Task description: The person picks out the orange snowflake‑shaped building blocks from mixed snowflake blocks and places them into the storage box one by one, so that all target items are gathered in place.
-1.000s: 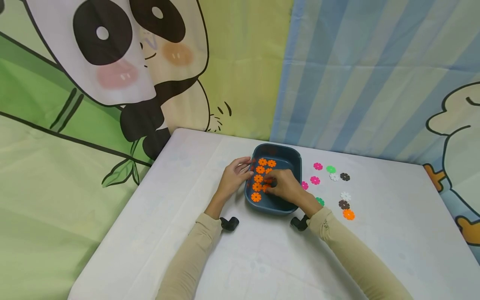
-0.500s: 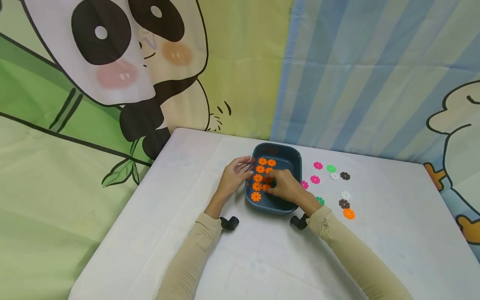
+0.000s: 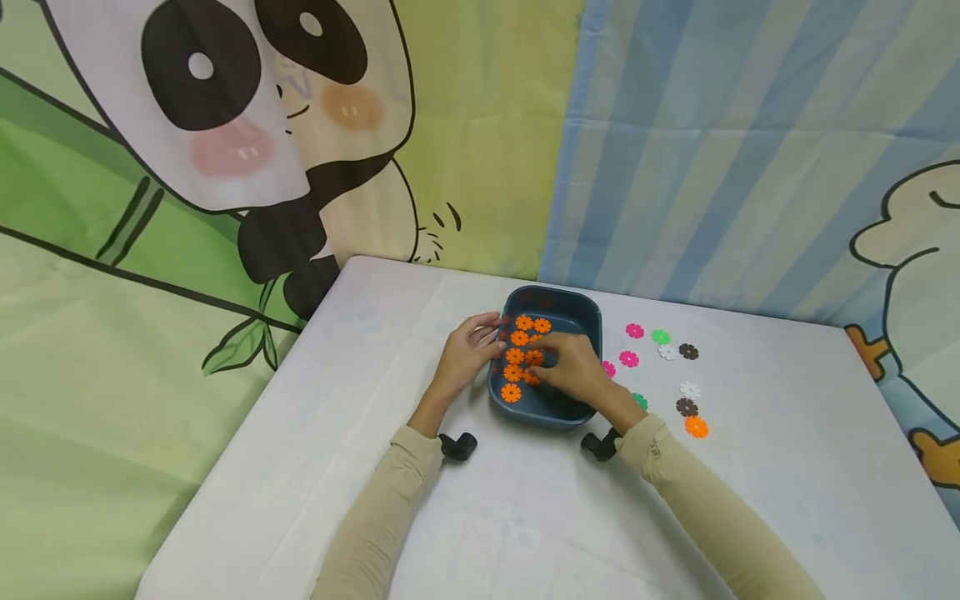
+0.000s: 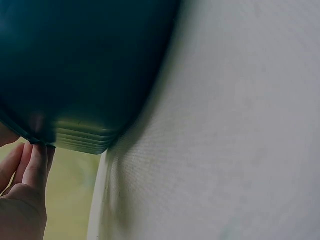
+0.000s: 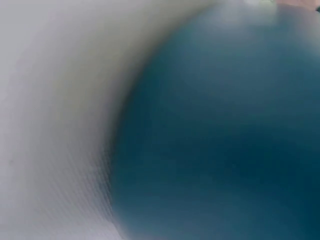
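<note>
A dark blue plastic tub (image 3: pixel 546 417) stands on the white table, with orange flower-shaped discs (image 3: pixel 513 355) laid in rows along its left part. My left hand (image 3: pixel 463 357) is at the tub's left side, its loosely bent fingertips touching the rim; the left wrist view has these fingers (image 4: pixel 35 167) against the tub's edge. Over the tub's inside, my right hand (image 3: pixel 573 367) points leftward, thumb and forefinger apart around an orange disc (image 3: pixel 534 358) in the second row. It partly hides discs there. In the right wrist view the tub's outer wall (image 5: pixel 210 130) fills most of the picture.
Right of the tub lie loose flower discs: pink (image 3: pixel 629 359), bright green (image 3: pixel 661 337), white (image 3: pixel 690 390), brown (image 3: pixel 687 407) and orange (image 3: pixel 696 427). A darker green disc (image 3: pixel 640 401) is beside my right wrist. Printed curtains hang behind the table (image 3: pixel 480 533).
My right thumb and forefinger have spread apart, and the orange disc between them now shows more fully. My left hand and the tub have stayed in place.
</note>
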{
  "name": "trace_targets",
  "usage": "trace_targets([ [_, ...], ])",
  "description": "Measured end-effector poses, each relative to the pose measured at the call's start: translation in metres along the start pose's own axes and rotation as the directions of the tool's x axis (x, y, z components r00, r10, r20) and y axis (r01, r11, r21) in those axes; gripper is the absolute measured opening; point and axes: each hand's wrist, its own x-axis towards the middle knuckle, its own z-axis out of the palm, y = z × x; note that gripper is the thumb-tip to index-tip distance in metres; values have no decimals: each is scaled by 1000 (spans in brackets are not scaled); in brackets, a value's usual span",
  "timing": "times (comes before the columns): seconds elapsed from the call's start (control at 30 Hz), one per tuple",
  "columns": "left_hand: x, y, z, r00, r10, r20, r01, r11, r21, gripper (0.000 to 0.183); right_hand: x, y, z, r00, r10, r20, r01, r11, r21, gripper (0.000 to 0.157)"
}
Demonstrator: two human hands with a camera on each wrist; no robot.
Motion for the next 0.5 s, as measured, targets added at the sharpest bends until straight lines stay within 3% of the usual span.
trace_targets([
  [0.27,-7,20,1,998,-8,54,9,1000,-17,55,-11,-1,-24,996,36,-83,-31,997,67,37],
  [0.5,-9,27,3,999,-12,31,13,1000,-20,55,-32,6,-57,987,90,-130,-82,995,64,35],
])
